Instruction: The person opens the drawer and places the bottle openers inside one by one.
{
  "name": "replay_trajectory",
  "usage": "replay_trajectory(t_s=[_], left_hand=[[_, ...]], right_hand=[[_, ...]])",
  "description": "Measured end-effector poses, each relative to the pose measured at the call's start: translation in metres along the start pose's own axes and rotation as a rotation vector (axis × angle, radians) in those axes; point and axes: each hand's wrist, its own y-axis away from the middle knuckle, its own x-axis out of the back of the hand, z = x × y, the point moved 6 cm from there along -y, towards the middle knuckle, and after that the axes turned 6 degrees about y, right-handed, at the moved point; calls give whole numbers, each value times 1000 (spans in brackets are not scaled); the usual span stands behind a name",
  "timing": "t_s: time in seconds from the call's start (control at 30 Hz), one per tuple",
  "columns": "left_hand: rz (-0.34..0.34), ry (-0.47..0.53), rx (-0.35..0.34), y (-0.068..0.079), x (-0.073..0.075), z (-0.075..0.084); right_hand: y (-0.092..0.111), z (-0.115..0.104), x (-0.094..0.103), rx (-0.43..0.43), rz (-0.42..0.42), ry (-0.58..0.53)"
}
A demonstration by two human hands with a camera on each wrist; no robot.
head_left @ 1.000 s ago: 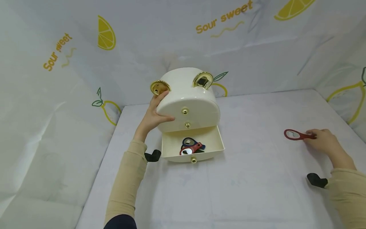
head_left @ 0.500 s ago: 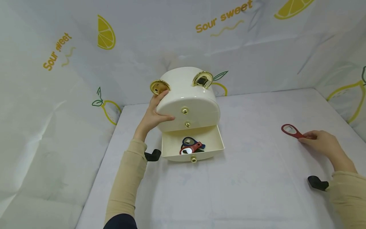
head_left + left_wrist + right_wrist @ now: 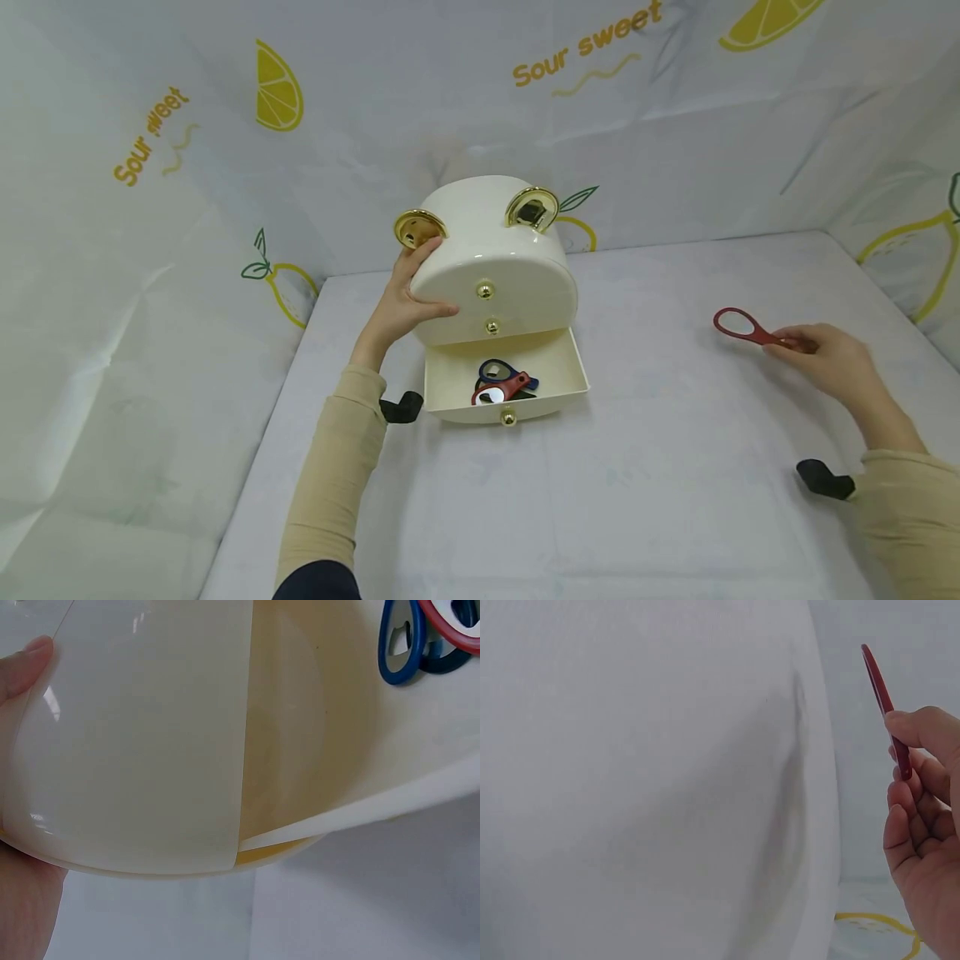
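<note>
A white rounded drawer box (image 3: 487, 212) stands at the back of the table, its bottom drawer (image 3: 558, 367) pulled out. My left hand (image 3: 397, 308) grips its left side, thumb on the front face and fingers reaching up beside a gold ear. In the drawer lie several bottle openers; a red one (image 3: 513, 386) overlaps a blue-rimmed one (image 3: 495, 371), whose blue oval ring (image 3: 401, 645) also shows in the left wrist view. Away to the right, my right hand (image 3: 832, 362) pinches a red bottle opener (image 3: 738, 325) by its handle, ring end pointing left; the right wrist view shows it edge-on.
White cloth with printed lemons (image 3: 279, 87) hangs behind and to the left. Gold knobs (image 3: 508, 417) stick out of the drawer fronts. White cloth covers the table (image 3: 645, 467). Black mounts (image 3: 825, 479) jut from both wrists.
My right hand has raised the red bottle opener and moved it a little left and toward the back. The left hand, the drawer box and the drawer's contents stay where they were.
</note>
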Motion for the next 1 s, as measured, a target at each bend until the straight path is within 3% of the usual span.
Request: replay_trajectory(t_s=[0.2,0.73,1.0], left_hand=[[2,3,-8,0,0,-1],[1,14,-38,-1,-3,3],[16,30,-46,0,-3,2]], right_hand=[[4,-36,-6,69,9,-98],[6,-146,-31,416,30,-239],[10,-209,-57,606,2,-343]])
